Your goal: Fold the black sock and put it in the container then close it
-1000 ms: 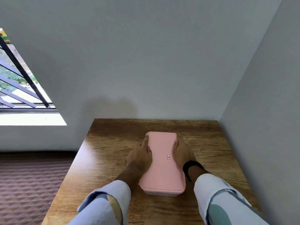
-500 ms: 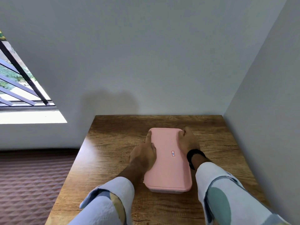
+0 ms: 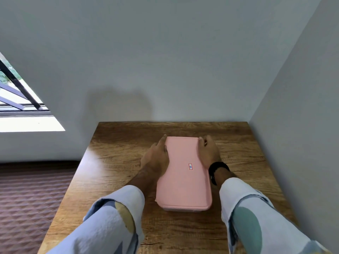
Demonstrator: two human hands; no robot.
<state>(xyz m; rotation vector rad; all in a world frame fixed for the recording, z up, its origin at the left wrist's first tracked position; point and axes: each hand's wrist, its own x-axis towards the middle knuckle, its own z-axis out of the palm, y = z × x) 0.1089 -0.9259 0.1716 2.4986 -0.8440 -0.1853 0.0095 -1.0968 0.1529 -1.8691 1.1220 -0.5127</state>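
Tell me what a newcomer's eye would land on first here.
The pink lid on the container, mid-table, stands out against the dark wood. Both hands press along its long edges: left hand on the left, right hand on the right, with a black wristband. No sock shows.

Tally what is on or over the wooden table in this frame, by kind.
Containers, pink lid on: 1, the container
Hands on its long sides: 2, the left hand and the right hand
Black wristbands: 1, the wristband
Socks in view: 0
Total: 4
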